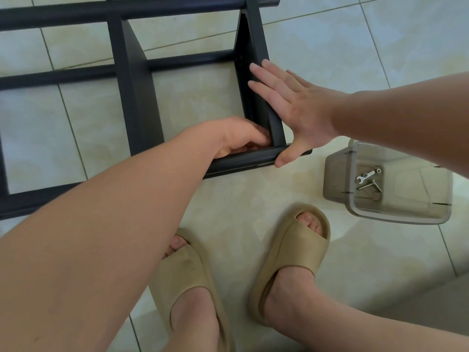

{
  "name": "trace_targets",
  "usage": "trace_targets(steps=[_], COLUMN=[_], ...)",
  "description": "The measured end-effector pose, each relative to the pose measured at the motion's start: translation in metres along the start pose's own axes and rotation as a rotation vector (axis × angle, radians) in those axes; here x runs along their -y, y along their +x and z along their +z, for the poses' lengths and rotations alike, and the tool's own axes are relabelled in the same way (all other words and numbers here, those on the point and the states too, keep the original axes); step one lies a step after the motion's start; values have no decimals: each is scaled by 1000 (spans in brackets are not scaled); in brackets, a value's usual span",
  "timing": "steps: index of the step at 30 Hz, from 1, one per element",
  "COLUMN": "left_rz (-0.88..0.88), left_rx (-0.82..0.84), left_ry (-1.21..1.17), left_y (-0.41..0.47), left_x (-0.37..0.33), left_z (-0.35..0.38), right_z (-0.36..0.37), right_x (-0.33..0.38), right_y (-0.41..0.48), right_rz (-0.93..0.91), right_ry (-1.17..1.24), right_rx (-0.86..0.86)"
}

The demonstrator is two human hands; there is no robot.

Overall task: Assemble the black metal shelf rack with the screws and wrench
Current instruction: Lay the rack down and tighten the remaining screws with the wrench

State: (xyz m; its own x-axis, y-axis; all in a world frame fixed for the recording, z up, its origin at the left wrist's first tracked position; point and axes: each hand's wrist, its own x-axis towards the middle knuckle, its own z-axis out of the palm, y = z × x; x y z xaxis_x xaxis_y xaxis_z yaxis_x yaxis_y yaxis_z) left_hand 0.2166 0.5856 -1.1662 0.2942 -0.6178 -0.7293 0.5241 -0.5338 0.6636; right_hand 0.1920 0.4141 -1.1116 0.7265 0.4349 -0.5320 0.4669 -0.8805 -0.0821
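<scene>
The rack (pixel 137 97) lies flat on the floor (pixel 291 194) before us, long rails running left to right; our left hand (pixel 238 138) curls into its near right corner, grasping what we cannot tell, our right hand (pixel 291 107) presses flat outside; wrench (pixel 365 176) and screws (pixel 368 186) wait in the tub (pixel 337 179), nearer the right, open floor between

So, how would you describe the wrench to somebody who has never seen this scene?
Find the black rack lying on the tiled floor; to its right stands a clear plastic container. Look at its bottom: the wrench is the flat silver piece with a forked open end, while the screws beside it are plain round pins.
</scene>
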Motion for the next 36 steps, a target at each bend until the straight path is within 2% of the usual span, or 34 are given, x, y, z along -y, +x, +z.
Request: trace_targets(steps=[9,14,17,24,36], left_rz=[-20,-89,-105,-5,16], left_rx=[22,-71,-103,-72,-50], left_ry=[-24,119,33,36,-39], left_y=[0,0,2,0,-1], left_x=[0,-3,-4,-1,-1], left_z=[0,4,5,4,4], right_z=[0,0,0,0,1], right_x=[0,0,0,0,0], right_y=[0,0,0,0,0], right_rz=[1,2,2,4,4], right_ry=[-5,-8,-9,-6,-2], right_rx=[8,13,12,18,15])
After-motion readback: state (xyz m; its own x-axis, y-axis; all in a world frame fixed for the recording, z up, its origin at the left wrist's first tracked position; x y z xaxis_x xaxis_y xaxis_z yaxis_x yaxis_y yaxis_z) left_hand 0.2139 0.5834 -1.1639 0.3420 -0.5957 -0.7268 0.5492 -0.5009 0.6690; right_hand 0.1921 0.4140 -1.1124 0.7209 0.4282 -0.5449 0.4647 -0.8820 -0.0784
